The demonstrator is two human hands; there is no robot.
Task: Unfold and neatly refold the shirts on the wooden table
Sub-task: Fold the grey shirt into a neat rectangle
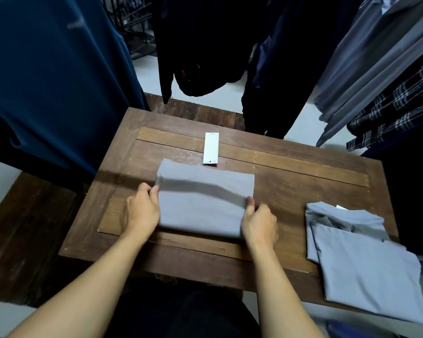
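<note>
- Your left hand (141, 211) sits at the left edge of the folded grey shirt (203, 201), fingers curled together and gripping that edge.
- Your right hand (259, 224) is at the shirt's right edge, towards the near corner, with its fingers bent and closed on the cloth.
- The grey shirt lies flat in a compact rectangle in the middle of the wooden table (303, 167), between your two hands; a soft crease runs across its upper half.
- A white tag (211, 148) lies flat on the table just beyond the shirt's far edge; whether it is tied to the shirt you cannot tell.
- A second grey shirt (362, 264) lies at the table's near right corner, loosely folded, well apart from your hands, with its near part reaching past the table's edge.
- Around the table hang clothes: a blue garment (54, 81) on your left, dark garments (205, 45) straight ahead, and grey garments (366, 57) with a plaid shirt (401, 106) on your right.
</note>
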